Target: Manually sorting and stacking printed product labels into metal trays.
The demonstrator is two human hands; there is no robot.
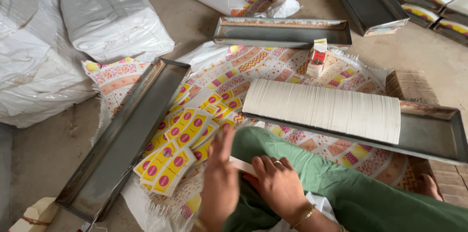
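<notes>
My right hand, with a ring and a bangle, rests on my green-clad knee and pinches a thin white card. My left hand is blurred, fingers spread and pointing up, right at the card's left end; whether it touches the card is unclear. Just left of my hands, a fan of yellow labels with pink circles lies on a patterned woven sheet. Beyond my knee, a long row of white cards stands on edge in a metal tray.
A long empty metal tray lies diagonally at the left. Another tray sits farther back, with a small red and white stack near it. White sacks are piled at the upper left. More trays and cards are at the top right.
</notes>
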